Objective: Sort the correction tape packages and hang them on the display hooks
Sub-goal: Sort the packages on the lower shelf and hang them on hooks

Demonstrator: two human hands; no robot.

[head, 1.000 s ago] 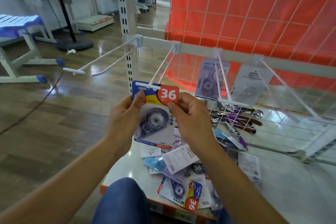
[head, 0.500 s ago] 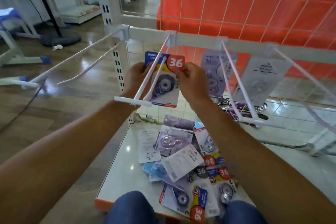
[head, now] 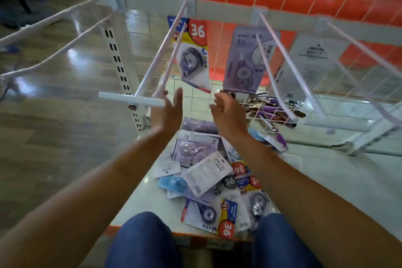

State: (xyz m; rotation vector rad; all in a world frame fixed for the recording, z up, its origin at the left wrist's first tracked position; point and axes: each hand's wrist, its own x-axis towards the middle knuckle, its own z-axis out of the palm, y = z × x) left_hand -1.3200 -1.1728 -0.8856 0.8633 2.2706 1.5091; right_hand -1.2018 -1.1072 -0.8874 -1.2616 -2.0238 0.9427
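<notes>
The yellow 36 package [head: 192, 54] hangs far back on its hook [head: 161, 50], near the rail [head: 228, 10], with open air between it and the hook's front crossbar [head: 130, 99]. Below, the left hand [head: 167, 113] and right hand [head: 228, 113] hover apart, fingers [head: 178, 99] straight and loosely spread, holding nothing (the left just beside the crossbar). More packages [head: 206, 172] lie heaped on the bench [head: 326, 180], up to its orange front edge.
</notes>
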